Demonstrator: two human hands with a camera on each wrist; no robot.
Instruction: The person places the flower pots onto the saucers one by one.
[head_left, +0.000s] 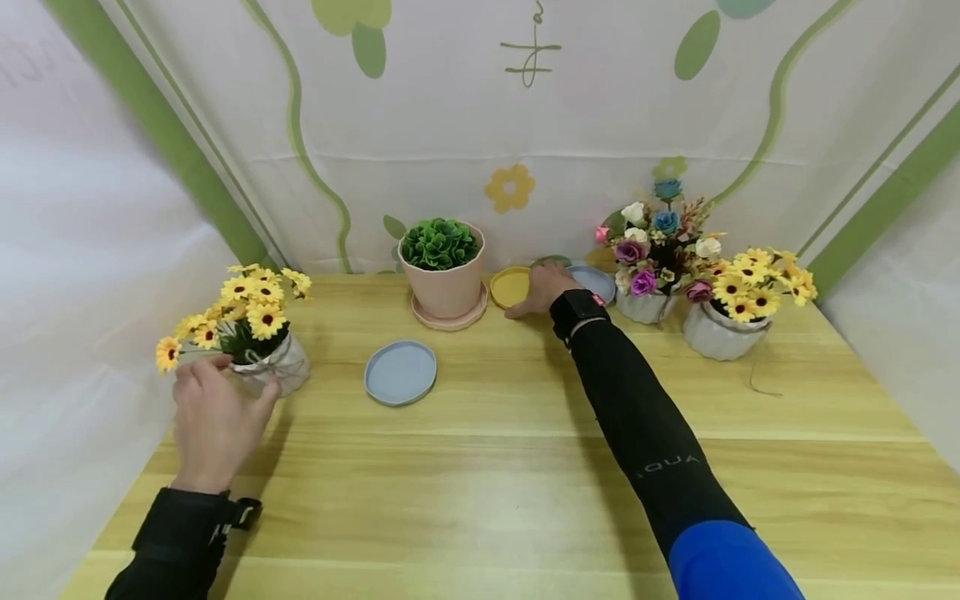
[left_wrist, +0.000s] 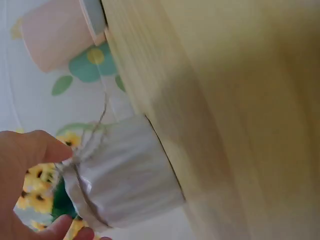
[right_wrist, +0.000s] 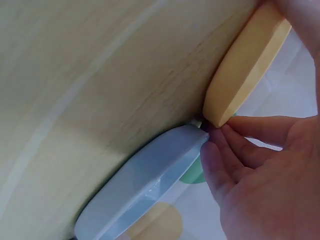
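Broadly, the table [head_left: 487, 467] filled the scene, a pale wood top closed in by a printed cloth backdrop [head_left: 525, 125] behind and white cloth at both sides, with its wide front half bare. Along the back stood a pink pot [head_left: 444, 279] of green leaves on its own saucer, and to the right a mixed bouquet [head_left: 651, 250] and a second daisy pot [head_left: 731, 312] side by side, near the right edge. A blue saucer [head_left: 401, 372] lay alone in the middle left, apart from everything, with bare wood all round it.

At the left edge sat the white daisy pot [head_left: 273, 362], twine tied round its neck. The left hand [head_left: 213, 421] was just in front of it, thumb and fingers curved round its near side; the wrist view showed the thumb [left_wrist: 35, 150] at the twine and fingertips at the pot's rim, the grasp loose.

At the back, the right hand [head_left: 543, 287] rested between the yellow saucer [head_left: 510, 286] and another blue saucer [head_left: 596, 282]. Its fingers [right_wrist: 235, 145] were held together, tips touching the yellow saucer's edge where it meets the blue one; a green saucer [right_wrist: 192, 175] peeked out behind them.
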